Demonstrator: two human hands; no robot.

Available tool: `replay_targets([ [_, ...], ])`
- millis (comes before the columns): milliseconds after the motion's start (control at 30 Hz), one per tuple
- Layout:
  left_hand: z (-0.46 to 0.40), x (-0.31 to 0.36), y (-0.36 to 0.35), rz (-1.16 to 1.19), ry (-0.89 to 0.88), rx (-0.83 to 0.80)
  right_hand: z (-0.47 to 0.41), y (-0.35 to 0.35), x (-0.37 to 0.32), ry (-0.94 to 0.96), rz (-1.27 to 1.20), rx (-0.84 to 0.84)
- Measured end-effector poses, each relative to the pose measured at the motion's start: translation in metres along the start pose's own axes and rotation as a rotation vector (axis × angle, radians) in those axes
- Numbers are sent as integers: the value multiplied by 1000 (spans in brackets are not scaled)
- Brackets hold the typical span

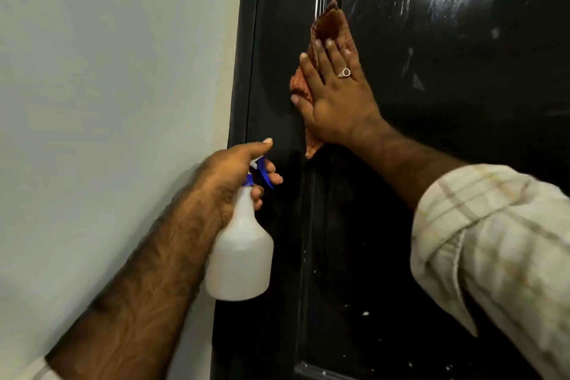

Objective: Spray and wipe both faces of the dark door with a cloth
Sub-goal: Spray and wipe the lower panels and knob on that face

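Observation:
The dark glossy door (462, 77) fills the right half of the view, with wet streaks and a light glare near its top. My right hand (336, 95) lies flat on it, pressing an orange-red patterned cloth (331, 25) against the door's left part; the cloth sticks out above and below the palm. Lower left, my left hand (237, 173) grips the neck of a white spray bottle (240, 256) with a blue trigger, thumb raised, nozzle facing the door.
A pale grey-green wall (108, 102) takes up the left half. The dark door frame (246, 71) runs along the wall's edge. White specks dot the door's lower panel (364, 315).

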State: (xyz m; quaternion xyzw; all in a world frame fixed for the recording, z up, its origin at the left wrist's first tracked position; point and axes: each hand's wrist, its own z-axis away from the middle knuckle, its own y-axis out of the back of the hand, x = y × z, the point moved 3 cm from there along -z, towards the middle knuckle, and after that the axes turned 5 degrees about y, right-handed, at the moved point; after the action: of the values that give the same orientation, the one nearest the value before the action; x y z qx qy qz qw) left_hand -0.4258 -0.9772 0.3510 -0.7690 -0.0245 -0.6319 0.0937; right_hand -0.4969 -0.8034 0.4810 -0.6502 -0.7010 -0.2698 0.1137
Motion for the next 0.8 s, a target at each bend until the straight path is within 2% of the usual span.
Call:
replay_targets([
  [100, 0, 9, 12, 27, -21, 27, 32, -5, -28, 39, -36, -6],
  [167, 6, 7, 20, 34, -37, 37, 86, -12, -50, 221, -96, -60],
  [267, 15, 1, 27, 17, -35, 54, 187, -32, -89, 628, -141, -180],
  [333, 17, -3, 30, 17, -18, 70, 221, -44, -101, 776, -104, -253],
  [400, 16, -6, 30, 13, -14, 80, 197, -42, -93, 713, -109, -204],
  [500, 12, -10, 30, -5, -56, 130, 105, -26, -62, 434, -71, -77],
  [600, 10, -13, 31, -28, -59, 162, 4, -7, -30, 180, -69, -48],
  [667, 8, -12, 34, -9, -60, 144, -31, -4, -28, 76, -79, -36],
  [733, 7, -10, 37, 14, -73, 129, -29, -13, -47, 78, -62, -3],
  [800, 6, -11, 38, 16, -89, 124, 16, -31, -84, 237, -97, 5],
])
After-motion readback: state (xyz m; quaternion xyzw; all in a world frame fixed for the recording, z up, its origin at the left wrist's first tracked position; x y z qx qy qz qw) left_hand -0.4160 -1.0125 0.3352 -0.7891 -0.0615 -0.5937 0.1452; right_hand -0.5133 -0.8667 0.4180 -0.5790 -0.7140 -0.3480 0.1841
